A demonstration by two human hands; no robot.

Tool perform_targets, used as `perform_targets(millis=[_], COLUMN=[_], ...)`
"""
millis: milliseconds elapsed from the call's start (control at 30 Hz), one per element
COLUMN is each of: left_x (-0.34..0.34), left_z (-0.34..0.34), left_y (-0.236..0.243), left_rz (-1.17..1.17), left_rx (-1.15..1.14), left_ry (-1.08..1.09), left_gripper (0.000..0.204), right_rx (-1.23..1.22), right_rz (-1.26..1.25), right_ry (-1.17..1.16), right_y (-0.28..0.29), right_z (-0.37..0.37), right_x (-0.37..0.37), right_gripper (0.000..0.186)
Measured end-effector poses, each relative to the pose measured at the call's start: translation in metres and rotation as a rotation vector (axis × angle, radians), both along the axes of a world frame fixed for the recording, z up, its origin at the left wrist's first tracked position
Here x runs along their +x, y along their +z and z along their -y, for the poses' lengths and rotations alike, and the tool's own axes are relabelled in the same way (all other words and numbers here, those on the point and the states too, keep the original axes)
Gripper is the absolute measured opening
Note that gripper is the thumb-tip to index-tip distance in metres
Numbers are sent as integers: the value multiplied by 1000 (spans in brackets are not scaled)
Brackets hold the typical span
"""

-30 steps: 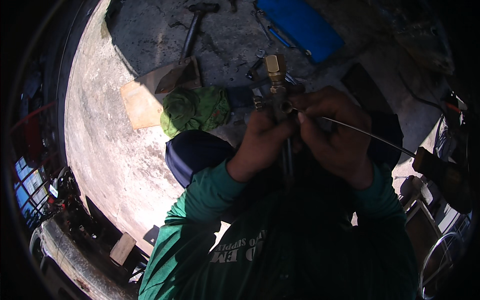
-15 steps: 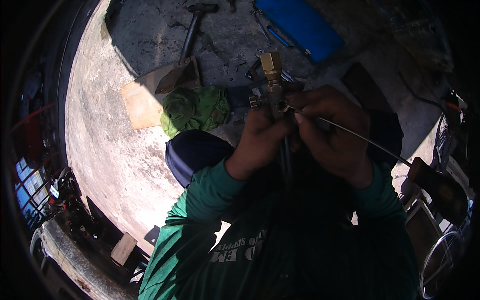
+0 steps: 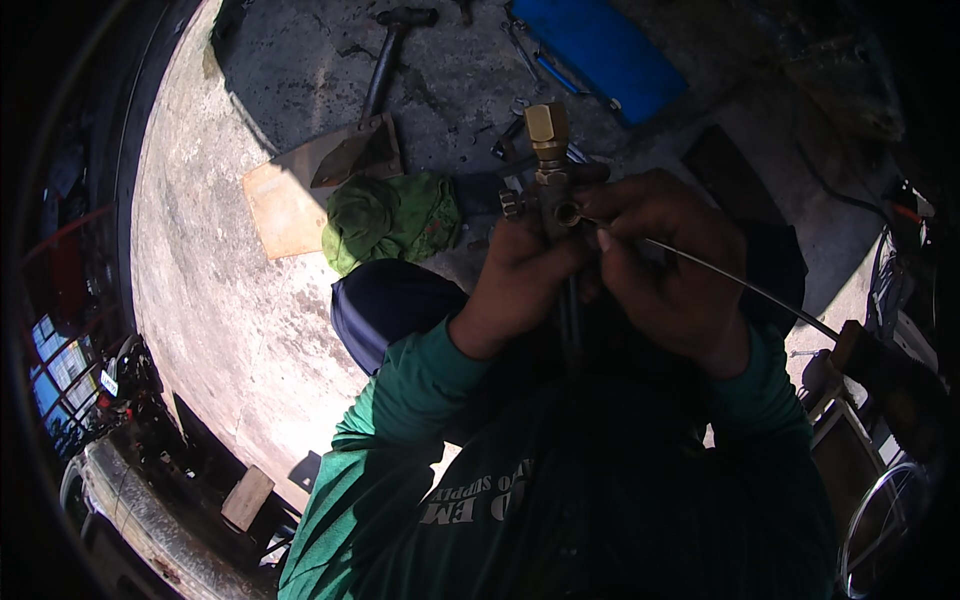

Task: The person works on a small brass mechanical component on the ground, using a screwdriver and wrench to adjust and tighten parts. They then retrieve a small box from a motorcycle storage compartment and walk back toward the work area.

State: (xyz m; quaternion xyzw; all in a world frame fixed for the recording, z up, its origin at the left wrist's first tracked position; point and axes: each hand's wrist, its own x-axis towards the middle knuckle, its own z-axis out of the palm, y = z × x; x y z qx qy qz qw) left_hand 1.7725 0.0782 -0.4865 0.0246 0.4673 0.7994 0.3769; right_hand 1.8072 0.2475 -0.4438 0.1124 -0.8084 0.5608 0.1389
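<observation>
Over my lap, my left hand [image 3: 518, 285] is wrapped round a metal valve body [image 3: 552, 200] topped by a large brass hex nut [image 3: 547, 128]. A small knurled knob sticks out on its left, and a round port opens on the side toward me. Two thin rods or tubes run down below it, partly in shadow. My right hand [image 3: 675, 265] pinches the long thin shaft of a screwdriver [image 3: 790, 310] close to its tip. That tip is at or just beside the port; the fingers hide whether it is inside. The screwdriver's dark handle extends to the far right.
On the concrete floor ahead lie a hammer [image 3: 385, 65], a blue flat case [image 3: 605, 50], and several wrenches [image 3: 522, 52]. A green cloth [image 3: 385, 215] rests by my left knee, beside a brown board [image 3: 290, 200]. A wooden block [image 3: 247, 497] stands at lower left.
The screwdriver has slid a little to the right and back toward me, with its handle farther out. My right hand has shifted slightly right; the left stays nearly still.
</observation>
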Motion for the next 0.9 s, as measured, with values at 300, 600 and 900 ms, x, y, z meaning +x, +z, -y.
perform_targets(millis=[300,600,900], left_x=[2,-3,-5], left_z=[0,3,2], left_y=[-3,-1,2], left_rz=[-63,79,87], left_rx=[-39,-40,-36], left_ry=[17,-53,-13], left_gripper=[51,50,54], right_rx=[70,-1,-52], right_rz=[119,64,108], right_ry=[0,-59,-61], right_y=[7,0,0], right_z=[0,-2,0], right_x=[1,2,4], right_gripper=[13,13,17])
